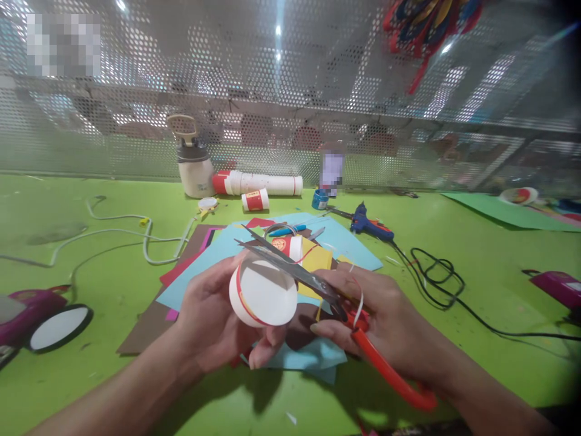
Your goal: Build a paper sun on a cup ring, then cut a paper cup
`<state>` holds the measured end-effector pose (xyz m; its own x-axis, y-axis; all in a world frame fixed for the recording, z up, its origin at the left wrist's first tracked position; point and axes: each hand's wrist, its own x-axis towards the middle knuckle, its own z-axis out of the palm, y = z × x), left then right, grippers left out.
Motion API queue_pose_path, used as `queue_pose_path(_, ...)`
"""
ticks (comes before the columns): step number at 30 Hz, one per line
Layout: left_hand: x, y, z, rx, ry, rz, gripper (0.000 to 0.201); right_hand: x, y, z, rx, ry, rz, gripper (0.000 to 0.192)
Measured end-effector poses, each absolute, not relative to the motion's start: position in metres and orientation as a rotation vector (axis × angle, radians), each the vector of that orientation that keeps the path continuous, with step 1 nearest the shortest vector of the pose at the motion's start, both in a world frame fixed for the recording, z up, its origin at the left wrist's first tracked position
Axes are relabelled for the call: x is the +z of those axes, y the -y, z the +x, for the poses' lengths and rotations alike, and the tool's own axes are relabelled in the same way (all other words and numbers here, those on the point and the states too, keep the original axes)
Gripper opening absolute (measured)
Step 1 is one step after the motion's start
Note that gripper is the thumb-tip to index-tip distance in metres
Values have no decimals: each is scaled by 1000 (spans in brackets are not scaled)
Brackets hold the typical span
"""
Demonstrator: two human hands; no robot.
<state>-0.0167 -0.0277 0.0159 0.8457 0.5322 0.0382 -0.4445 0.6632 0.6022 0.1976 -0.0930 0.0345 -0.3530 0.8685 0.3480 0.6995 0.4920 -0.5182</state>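
My left hand (206, 324) grips a white paper cup (263, 293) with a red band, its bottom turned toward me. My right hand (381, 324) holds red-handled scissors (295, 269); the open blades reach up and left across the cup's upper edge. A thin strip of cut paper curls over my right fingers. Under both hands lies a pile of coloured paper sheets (204, 263), blue, brown, yellow and red, on the green table (91, 375).
Another red-and-white cup (288, 247) lies on the sheets, with more cups (258, 183) stacked behind. A white jar (195, 166) stands at the back and a blue glue gun (370, 224) with black cord lies to the right. A pink device (27, 315) sits left, and a perforated metal screen runs behind.
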Motion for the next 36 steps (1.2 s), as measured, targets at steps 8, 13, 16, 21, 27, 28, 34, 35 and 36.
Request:
queue_pose_path(8, 12, 27, -19, 513, -108, 638, 57, 36, 93, 197, 318, 2150, -1240, 23)
queue_pose_path(13, 12, 28, -19, 521, -102, 652, 60, 35, 92, 197, 250, 2163, -1211, 37)
queue_pose_path(16, 13, 28, -19, 527, -92, 648, 59, 35, 92, 197, 238, 2167, -1223, 34)
queue_pose_path(21, 14, 26, -17, 526, -83, 621, 59, 34, 92, 197, 225, 2157, -1231, 31)
queue_pose_path(27, 15, 27, -16, 537, -100, 625, 60, 32, 90, 197, 209, 2121, -1219, 28)
queue_pose_path(28, 15, 27, -16, 540, -106, 623, 59, 32, 90, 197, 207, 2115, -1222, 26)
queue_pose_path(34, 15, 27, -16, 560, -92, 620, 51, 33, 91, 196, 341, 2123, -1214, 11)
queue_pose_path(35, 15, 27, -16, 557, -93, 628, 51, 33, 91, 196, 354, 2099, -1225, 11)
queue_pose_path(36, 16, 27, -15, 555, -98, 641, 51, 32, 91, 196, 362, 2051, -1248, 12)
